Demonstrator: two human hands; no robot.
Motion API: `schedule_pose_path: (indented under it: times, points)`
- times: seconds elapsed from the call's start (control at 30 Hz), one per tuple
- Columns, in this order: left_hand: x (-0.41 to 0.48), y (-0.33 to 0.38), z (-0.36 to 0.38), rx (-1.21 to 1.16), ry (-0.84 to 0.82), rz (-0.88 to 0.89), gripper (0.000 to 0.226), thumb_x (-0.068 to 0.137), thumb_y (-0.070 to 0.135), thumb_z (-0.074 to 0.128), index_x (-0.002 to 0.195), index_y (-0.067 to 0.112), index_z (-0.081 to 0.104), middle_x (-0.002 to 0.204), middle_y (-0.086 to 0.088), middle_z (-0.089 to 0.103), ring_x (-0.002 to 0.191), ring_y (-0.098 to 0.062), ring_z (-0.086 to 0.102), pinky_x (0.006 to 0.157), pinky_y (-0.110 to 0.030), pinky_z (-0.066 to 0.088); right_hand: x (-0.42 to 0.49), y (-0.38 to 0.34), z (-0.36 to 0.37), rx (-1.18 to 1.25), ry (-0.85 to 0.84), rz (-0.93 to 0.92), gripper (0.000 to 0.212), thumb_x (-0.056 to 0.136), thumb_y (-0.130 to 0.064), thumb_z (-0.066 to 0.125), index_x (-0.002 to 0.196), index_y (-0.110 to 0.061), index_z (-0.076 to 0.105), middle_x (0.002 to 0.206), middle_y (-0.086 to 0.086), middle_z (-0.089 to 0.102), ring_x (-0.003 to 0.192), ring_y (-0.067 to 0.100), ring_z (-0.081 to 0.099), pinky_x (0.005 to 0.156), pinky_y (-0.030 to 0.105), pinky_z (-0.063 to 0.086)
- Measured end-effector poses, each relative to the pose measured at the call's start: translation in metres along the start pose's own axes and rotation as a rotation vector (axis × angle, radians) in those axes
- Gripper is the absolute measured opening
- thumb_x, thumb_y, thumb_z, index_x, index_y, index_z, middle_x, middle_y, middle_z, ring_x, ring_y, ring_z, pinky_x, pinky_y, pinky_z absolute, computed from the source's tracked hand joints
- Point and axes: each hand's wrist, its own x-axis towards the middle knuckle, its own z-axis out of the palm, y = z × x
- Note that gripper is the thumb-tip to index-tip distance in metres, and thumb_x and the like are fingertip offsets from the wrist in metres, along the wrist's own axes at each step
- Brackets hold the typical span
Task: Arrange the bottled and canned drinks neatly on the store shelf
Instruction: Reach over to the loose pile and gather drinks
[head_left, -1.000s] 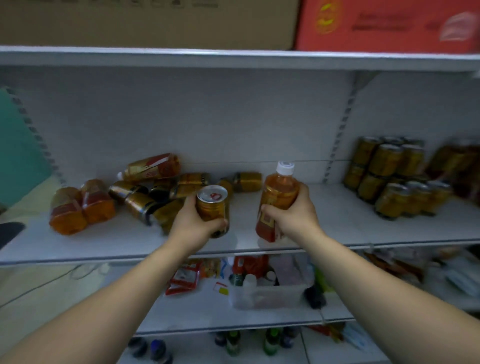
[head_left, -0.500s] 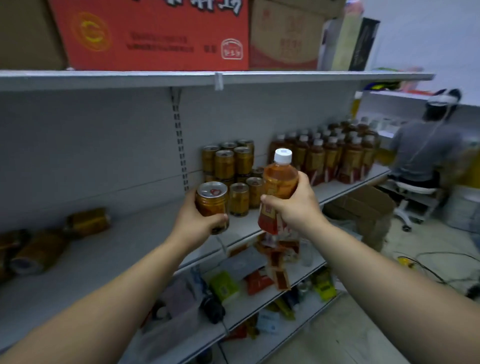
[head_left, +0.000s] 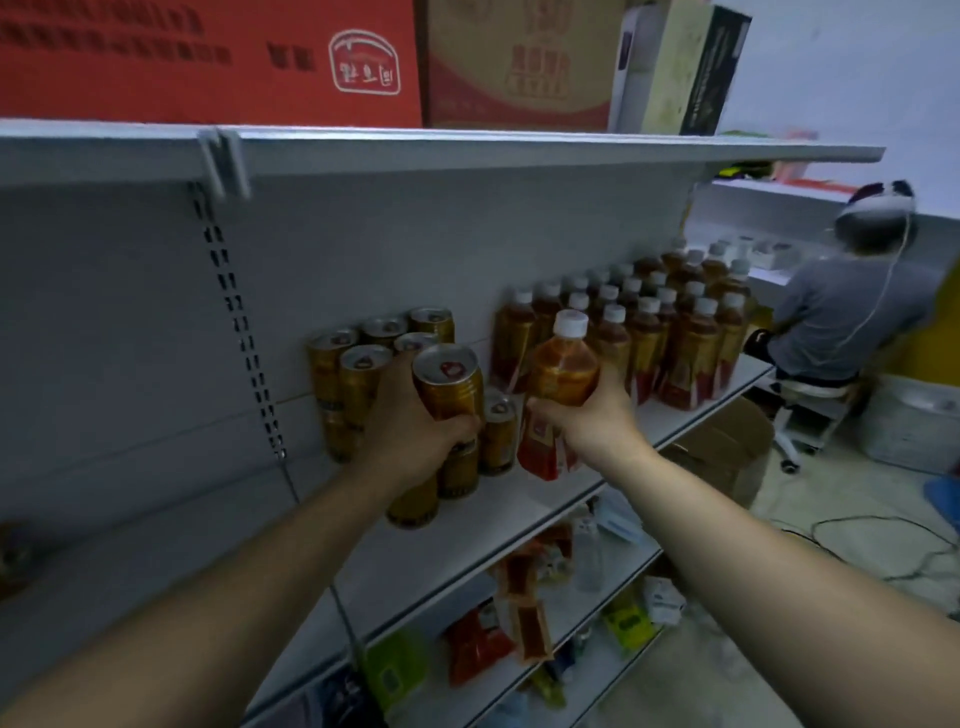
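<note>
The left grip (head_left: 410, 426) clasped a gold can (head_left: 449, 382) upright, with the can block (head_left: 358, 374) on the shelf (head_left: 311, 545) just behind it, towards 10 o'clock. The right grip (head_left: 587, 421) held a tea bottle (head_left: 561, 374) round its waist, cap up, and the bottle rows (head_left: 675, 338) stood near at 2 o'clock. Each grip looked nearer its own kind.

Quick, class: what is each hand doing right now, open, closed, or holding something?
The left hand is closed, gripping a gold can.
The right hand is closed, gripping an amber bottle.
</note>
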Motion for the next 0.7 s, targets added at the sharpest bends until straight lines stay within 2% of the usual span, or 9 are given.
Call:
schedule_pose_path:
  times: [0.1, 0.17, 0.33, 0.47, 0.53, 0.57, 0.63, 0.7]
  points:
    - [0.02, 0.0, 0.013, 0.023, -0.047, -0.02, 0.098, 0.065, 0.015, 0.082, 0.142, 0.034, 0.024, 0.127, 0.01, 0.051, 0.111, -0.01, 0.056, 0.086, -0.029, 0.05, 0.035, 0.011, 0.004, 0.0, -0.025, -0.01, 0.085, 0.062, -0.042, 0.084, 0.135, -0.024, 0.043, 0.118, -0.006, 0.059, 0.107, 0.015, 0.057, 0.087, 0.034, 0.047]
    - [0.031, 0.001, 0.02, 0.103, -0.049, -0.041, 0.102, 0.067, 0.023, 0.082, 0.147, 0.031, 0.019, 0.141, 0.008, 0.04, 0.121, -0.012, 0.048, 0.098, -0.033, 0.045, 0.055, 0.017, 0.003, 0.023, -0.063, -0.01, 0.083, 0.061, -0.037, 0.083, 0.133, -0.024, 0.044, 0.117, -0.006, 0.059, 0.106, 0.016, 0.058, 0.088, 0.035, 0.048]
    - [0.045, -0.003, 0.043, 0.178, 0.02, -0.131, 0.098, 0.065, 0.025, 0.083, 0.144, 0.029, 0.024, 0.139, 0.005, 0.039, 0.121, -0.014, 0.046, 0.101, -0.036, 0.044, 0.099, 0.043, 0.003, 0.069, -0.205, -0.034, 0.069, 0.071, -0.015, 0.08, 0.129, -0.021, 0.042, 0.11, -0.004, 0.058, 0.102, 0.018, 0.058, 0.083, 0.034, 0.046]
    - [0.049, 0.01, 0.063, 0.328, 0.154, -0.149, 0.083, 0.068, 0.022, 0.082, 0.133, 0.025, 0.03, 0.119, 0.009, 0.032, 0.113, -0.012, 0.042, 0.09, -0.023, 0.04, 0.128, 0.062, 0.003, 0.113, -0.357, -0.05, 0.067, 0.071, -0.01, 0.079, 0.126, -0.021, 0.042, 0.1, -0.009, 0.057, 0.095, 0.016, 0.058, 0.072, 0.026, 0.045]
    - [0.052, 0.021, 0.07, 0.391, 0.188, -0.173, 0.081, 0.068, 0.026, 0.081, 0.132, 0.027, 0.032, 0.122, 0.011, 0.038, 0.113, -0.012, 0.044, 0.09, -0.021, 0.041, 0.138, 0.071, 0.002, 0.118, -0.43, -0.062, 0.065, 0.073, -0.009, 0.078, 0.126, -0.02, 0.042, 0.098, -0.01, 0.056, 0.093, 0.015, 0.058, 0.065, 0.022, 0.043]
    - [0.056, 0.026, 0.071, 0.445, 0.198, -0.184, 0.085, 0.068, 0.032, 0.08, 0.138, 0.027, 0.031, 0.133, 0.009, 0.039, 0.12, -0.014, 0.043, 0.096, -0.025, 0.041, 0.142, 0.075, 0.001, 0.12, -0.467, -0.064, 0.066, 0.074, -0.008, 0.077, 0.128, -0.019, 0.042, 0.099, -0.01, 0.056, 0.094, 0.014, 0.058, 0.066, 0.022, 0.043]
    - [0.067, 0.029, 0.069, 0.626, 0.199, -0.209, 0.096, 0.068, 0.045, 0.076, 0.147, 0.027, 0.025, 0.152, 0.003, 0.029, 0.135, -0.019, 0.033, 0.11, -0.038, 0.034, 0.149, 0.082, 0.001, 0.123, -0.531, -0.075, 0.07, 0.074, -0.009, 0.077, 0.132, -0.018, 0.04, 0.104, -0.007, 0.057, 0.1, 0.017, 0.057, 0.078, 0.028, 0.045]
    - [0.081, 0.026, 0.063, 0.827, 0.179, -0.205, 0.098, 0.07, 0.057, 0.071, 0.149, 0.025, 0.023, 0.155, -0.001, 0.026, 0.14, -0.022, 0.027, 0.114, -0.043, 0.026, 0.154, 0.086, 0.003, 0.128, -0.584, -0.073, 0.074, 0.073, -0.013, 0.08, 0.134, -0.019, 0.039, 0.11, -0.004, 0.056, 0.105, 0.018, 0.056, 0.087, 0.032, 0.043]
